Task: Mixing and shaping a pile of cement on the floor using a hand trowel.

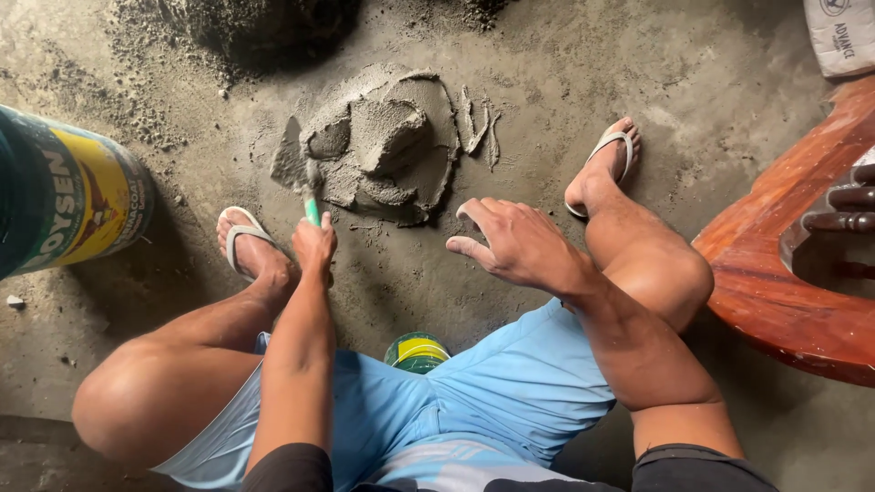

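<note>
My left hand (314,244) is curled into a fist, fingers pressed together around the green handle of a trowel (311,193). The handle rises straight out of the top of the fist, and the grey, mortar-caked blade beyond it dips into the near left edge of a mound of wet cement (387,146) just ahead of my knuckles. My right hand (512,243) holds nothing: its fingers are spread and loosely bent, palm down, hovering over the bare concrete floor (583,82), with the fingertips pointing left toward the trowel hand and stopping just short of the mound's near right edge.

The mound is a rough grey heap with a chunk standing in its middle and smeared streaks to its right. Past it, farther from my fingers, lies a darker pile of loose sand (255,27).

Just left of my left fist is my left foot in a white flip-flop (239,239); beyond my right hand, up and to the right, the right foot wears another one. Far left of the trowel hand stands a large green and yellow bucket (64,196). Behind both wrists, between my thighs, sits a small green and yellow can (416,353). Well right of my open hand is a reddish wooden piece of furniture (775,273), and above it a white sack (840,35).
</note>
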